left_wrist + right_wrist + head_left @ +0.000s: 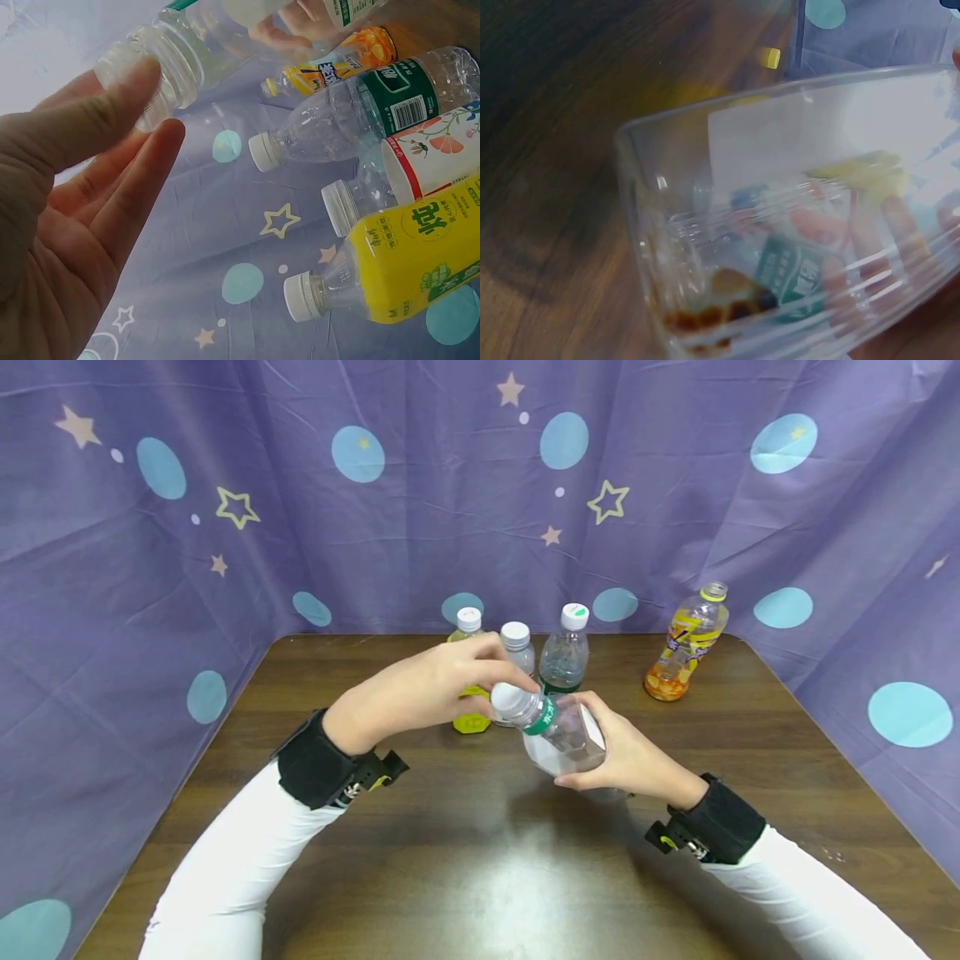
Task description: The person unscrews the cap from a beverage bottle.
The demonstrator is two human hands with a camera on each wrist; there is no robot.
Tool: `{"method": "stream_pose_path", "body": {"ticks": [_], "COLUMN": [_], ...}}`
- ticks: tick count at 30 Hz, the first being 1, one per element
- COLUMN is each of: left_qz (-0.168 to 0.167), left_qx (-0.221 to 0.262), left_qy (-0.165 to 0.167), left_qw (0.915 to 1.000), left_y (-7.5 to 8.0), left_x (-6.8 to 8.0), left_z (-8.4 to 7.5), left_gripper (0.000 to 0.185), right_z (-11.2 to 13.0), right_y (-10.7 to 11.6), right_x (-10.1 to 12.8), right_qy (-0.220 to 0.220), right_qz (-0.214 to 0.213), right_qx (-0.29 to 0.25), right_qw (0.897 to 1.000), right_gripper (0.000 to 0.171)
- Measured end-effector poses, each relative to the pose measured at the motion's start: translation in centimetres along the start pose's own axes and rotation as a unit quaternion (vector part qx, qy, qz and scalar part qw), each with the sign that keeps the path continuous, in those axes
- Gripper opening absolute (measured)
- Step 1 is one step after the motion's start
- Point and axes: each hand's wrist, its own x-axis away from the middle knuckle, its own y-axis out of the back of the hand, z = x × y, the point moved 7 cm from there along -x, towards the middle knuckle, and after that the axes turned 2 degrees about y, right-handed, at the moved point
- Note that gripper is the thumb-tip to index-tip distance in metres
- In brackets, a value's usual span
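Note:
In the head view my right hand [630, 752] grips a clear plastic bottle [562, 747] around its body, tilted over the table with its neck toward the left. A green band circles its shoulder. My left hand [442, 685] is at the white cap [510, 698], thumb and fingers pinching it. The left wrist view shows the thumb [135, 82], blurred, on the near side of the cap and the index finger [150, 172] under it. Through the bottle's wall [667, 150], the right wrist view shows fingers of the right hand [870, 247] around it.
Behind the hands stand a yellow-labelled bottle [471, 722], a clear white-capped bottle [519, 653] and a green-labelled bottle [564, 656]. An uncapped bottle with orange and yellow print [686, 643] stands at the back right of the wooden table [420, 860]. A purple curtain [450, 527] hangs behind.

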Motion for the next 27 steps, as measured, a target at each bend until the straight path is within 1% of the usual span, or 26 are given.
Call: {"method": "stream_pose_path", "body": {"ticks": [3,5,10,12,13,16,19,21,25,27], "left_qz": [-0.006,0.0,0.021,0.022,0.022,0.023,0.022,0.016,-0.003,-0.01], "left_qx": [-0.013,-0.01,-0.002,-0.009,-0.011,-0.01,-0.001,-0.005,-0.019,-0.026], "left_qy": [0.0,0.018,0.081,0.094,0.095,0.083,0.057,0.038,0.004,-0.002], "left_qw": [0.9999,0.9998,0.9965,0.9953,0.9952,0.9963,0.9981,0.9991,0.9998,0.9996], "left_y": [0.12,0.07,-0.32,-0.39,-0.41,-0.38,-0.24,-0.1,0.0,-0.05], "left_x": [-0.06,-0.15,-0.16,-0.1,-0.11,-0.23,-0.36,-0.38,-0.35,-0.36], "left_z": [-0.05,0.08,0.76,0.91,0.93,0.77,0.49,0.29,0.09,0.08], "left_gripper": [0.04,0.041,0.044,0.043,0.043,0.045,0.052,0.054,0.049,0.046], "right_z": [0.07,0.18,0.49,0.47,0.44,0.35,0.33,0.32,0.26,0.22], "right_y": [0.1,0.17,0.4,0.4,0.39,0.35,0.38,0.42,0.51,0.51], "right_x": [-0.08,-0.17,-0.39,-0.42,-0.41,-0.36,-0.34,-0.36,-0.39,-0.37], "right_qy": [0.001,0.003,0.013,0.013,0.012,0.01,0.011,0.012,0.012,0.01], "right_qz": [0.0,0.0,-0.008,-0.008,-0.007,-0.007,-0.007,-0.007,-0.006,-0.006], "right_qx": [0.001,-0.002,-0.001,0.002,0.003,0.006,0.003,0.0,-0.002,-0.001], "right_qw": [1.0,1.0,1.0,1.0,1.0,1.0,1.0,1.0,1.0,1.0], "right_gripper": [0.093,0.092,0.092,0.092,0.092,0.092,0.092,0.092,0.091,0.092]}}
